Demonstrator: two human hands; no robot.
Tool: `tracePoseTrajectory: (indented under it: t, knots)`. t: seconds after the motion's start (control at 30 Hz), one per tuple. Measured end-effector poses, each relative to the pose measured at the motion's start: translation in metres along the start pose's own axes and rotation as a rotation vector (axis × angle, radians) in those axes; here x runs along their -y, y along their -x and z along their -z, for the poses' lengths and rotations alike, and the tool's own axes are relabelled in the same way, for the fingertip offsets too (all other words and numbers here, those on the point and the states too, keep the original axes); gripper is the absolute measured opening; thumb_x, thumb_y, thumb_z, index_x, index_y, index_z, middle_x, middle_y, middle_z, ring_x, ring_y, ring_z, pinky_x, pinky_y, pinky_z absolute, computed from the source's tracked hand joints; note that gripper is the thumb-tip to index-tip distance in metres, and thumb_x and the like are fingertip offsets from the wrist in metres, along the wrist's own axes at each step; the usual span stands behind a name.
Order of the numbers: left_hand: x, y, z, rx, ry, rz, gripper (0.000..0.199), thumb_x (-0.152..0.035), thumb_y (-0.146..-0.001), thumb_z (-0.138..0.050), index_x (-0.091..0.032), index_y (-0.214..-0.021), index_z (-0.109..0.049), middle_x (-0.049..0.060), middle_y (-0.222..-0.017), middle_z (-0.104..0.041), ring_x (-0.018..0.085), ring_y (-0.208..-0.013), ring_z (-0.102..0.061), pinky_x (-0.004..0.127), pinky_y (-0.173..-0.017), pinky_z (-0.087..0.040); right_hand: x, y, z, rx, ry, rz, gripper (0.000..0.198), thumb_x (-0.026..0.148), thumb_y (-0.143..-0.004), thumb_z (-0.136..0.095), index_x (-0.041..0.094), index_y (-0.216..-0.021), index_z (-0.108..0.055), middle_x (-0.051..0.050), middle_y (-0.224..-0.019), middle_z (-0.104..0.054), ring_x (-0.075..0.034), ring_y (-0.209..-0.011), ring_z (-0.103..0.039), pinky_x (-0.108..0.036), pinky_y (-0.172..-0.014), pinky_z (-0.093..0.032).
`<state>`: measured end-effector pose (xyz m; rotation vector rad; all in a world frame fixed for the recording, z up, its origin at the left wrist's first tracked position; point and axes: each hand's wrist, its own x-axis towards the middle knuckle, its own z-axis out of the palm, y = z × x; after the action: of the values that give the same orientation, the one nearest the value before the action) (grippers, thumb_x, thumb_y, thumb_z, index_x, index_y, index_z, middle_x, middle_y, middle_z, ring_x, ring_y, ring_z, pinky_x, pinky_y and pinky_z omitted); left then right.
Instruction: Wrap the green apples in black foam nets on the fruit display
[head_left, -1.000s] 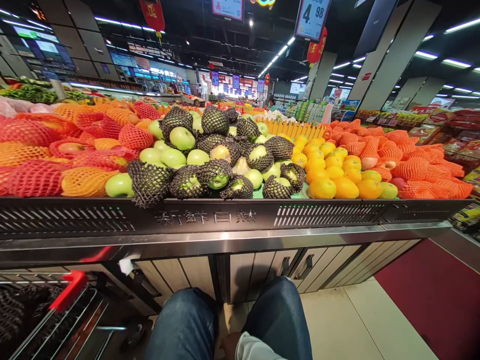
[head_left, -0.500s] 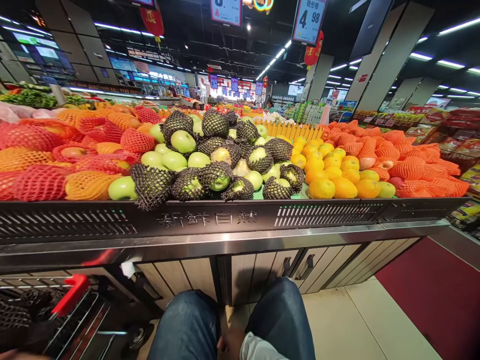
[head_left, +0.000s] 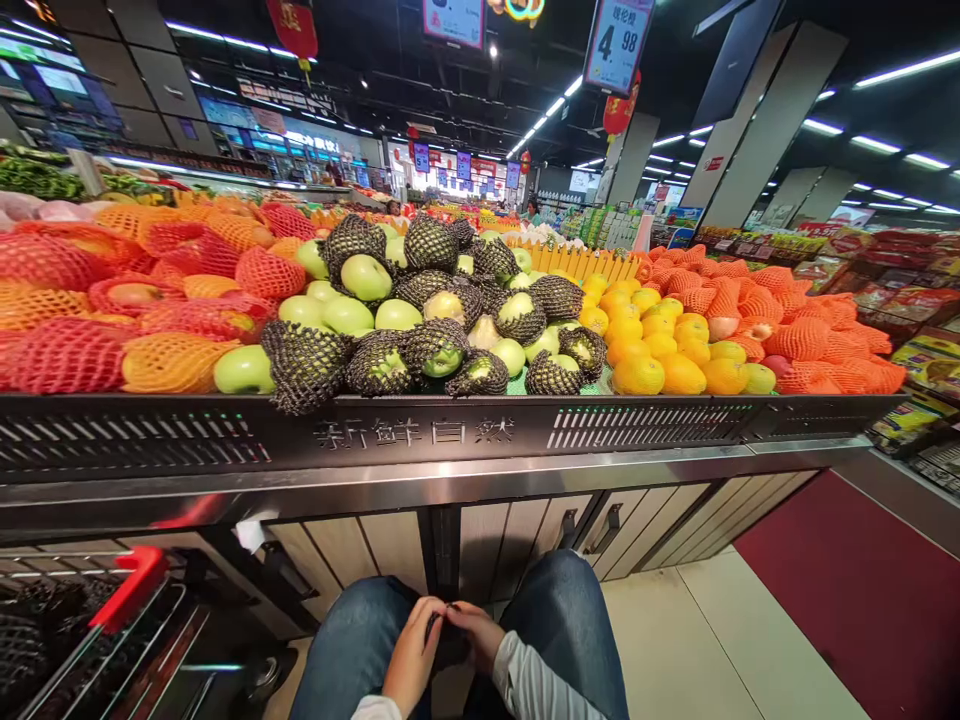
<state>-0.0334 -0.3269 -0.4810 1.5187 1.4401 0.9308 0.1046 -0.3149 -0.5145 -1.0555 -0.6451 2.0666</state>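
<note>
Between my knees, my left hand (head_left: 415, 642) and my right hand (head_left: 478, 630) meet at the fingertips, with fingers curled. A small dark patch shows at the left fingers; I cannot make out what it is or whether they hold it. Above and beyond them, on the display stand, lie green apples (head_left: 349, 318), some loose and some in black foam nets (head_left: 306, 365). One netted piece hangs slightly over the stand's front rim (head_left: 420, 430).
A shopping cart (head_left: 131, 590) with a red corner and black netting inside stands at lower left. Fruit in red and orange nets (head_left: 71, 355) lies left; oranges (head_left: 637, 372) and orange-netted fruit (head_left: 806, 335) lie right. Cabinet doors (head_left: 510, 535) with handles face my knees.
My left hand has come from the lower left edge by the cart to between my knees. My right hand has risen slightly, and their fingertips now meet. The view has shifted a little.
</note>
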Motion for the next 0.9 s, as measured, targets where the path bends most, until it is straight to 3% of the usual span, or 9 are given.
tracePoseTrajectory:
  t: [0.1,0.2,0.33,0.43,0.53,0.63,0.8,0.9]
  knots:
    - [0.019,-0.010,0.007,-0.136,0.040,0.111,0.050,-0.068,-0.075,-0.050,-0.022,-0.088,-0.061,0.012,-0.095,-0.069,0.030,-0.098,-0.065,0.046,-0.095,-0.050,-0.003,-0.002,0.001,-0.015,-0.054,-0.040,0.053,0.041,-0.039,-0.093,0.014,-0.079,-0.070,0.001,-0.068,-0.066,-0.013,-0.064,-0.060,-0.029,-0.074,-0.043]
    - [0.025,-0.011,0.011,-0.135,0.076,0.170,0.058,-0.073,-0.070,-0.054,-0.021,-0.094,-0.061,0.012,-0.099,-0.070,0.030,-0.102,-0.065,0.045,-0.098,-0.047,-0.002,-0.004,0.001,-0.048,-0.095,-0.103,0.046,0.035,-0.041,-0.091,0.012,-0.075,-0.069,0.000,-0.062,-0.065,-0.013,-0.056,-0.058,-0.028,-0.066,-0.042]
    - [0.019,-0.005,0.007,-0.006,0.133,0.205,0.058,-0.074,-0.070,-0.058,-0.019,-0.089,-0.064,0.008,-0.092,-0.071,0.027,-0.097,-0.064,0.037,-0.090,-0.047,0.005,-0.003,0.001,-0.092,-0.209,-0.119,0.033,0.040,-0.056,-0.079,0.015,-0.074,-0.067,0.001,-0.059,-0.065,-0.015,-0.058,-0.061,-0.027,-0.062,-0.043]
    - [0.014,-0.004,0.000,0.167,0.286,0.301,0.060,-0.077,-0.063,-0.065,-0.017,-0.067,-0.061,0.001,-0.066,-0.063,0.021,-0.071,-0.060,0.030,-0.068,-0.045,0.014,-0.001,0.002,-0.104,-0.292,-0.095,0.026,0.041,-0.065,-0.068,0.017,-0.073,-0.066,0.000,-0.060,-0.066,-0.019,-0.068,-0.066,-0.028,-0.066,-0.046]
    - [0.010,-0.007,-0.002,0.208,0.388,0.358,0.067,-0.084,-0.055,-0.065,-0.018,-0.058,-0.053,-0.004,-0.052,-0.051,0.014,-0.053,-0.049,0.027,-0.055,-0.037,0.023,0.005,0.003,-0.095,-0.353,-0.076,0.021,0.039,-0.072,-0.061,0.018,-0.071,-0.064,-0.001,-0.062,-0.068,-0.020,-0.076,-0.068,-0.030,-0.073,-0.049]
    - [0.003,-0.010,0.005,0.146,0.530,0.397,0.063,-0.080,-0.060,-0.066,-0.018,-0.066,-0.056,-0.004,-0.056,-0.056,0.013,-0.054,-0.053,0.025,-0.056,-0.041,0.031,0.013,-0.001,-0.028,-0.375,-0.094,0.026,0.041,-0.076,-0.059,0.016,-0.078,-0.066,-0.005,-0.069,-0.071,-0.022,-0.081,-0.069,-0.034,-0.079,-0.050]
    - [-0.006,-0.011,0.023,-0.126,0.899,0.655,0.039,-0.044,-0.066,-0.083,-0.019,-0.091,-0.065,0.000,-0.081,-0.073,0.015,-0.068,-0.068,0.022,-0.061,-0.050,0.026,0.012,-0.002,0.277,-0.308,-0.304,0.064,0.072,-0.080,-0.047,0.013,-0.092,-0.068,-0.012,-0.086,-0.074,-0.026,-0.089,-0.070,-0.039,-0.085,-0.049]
    - [-0.006,-0.010,0.027,-0.256,0.990,0.685,0.025,-0.028,-0.076,-0.076,-0.020,-0.097,-0.065,0.000,-0.088,-0.074,0.013,-0.073,-0.071,0.019,-0.064,-0.053,0.011,-0.001,0.006,0.304,-0.178,-0.424,0.074,0.080,-0.078,-0.040,0.014,-0.094,-0.067,-0.012,-0.087,-0.074,-0.025,-0.087,-0.071,-0.037,-0.083,-0.049]
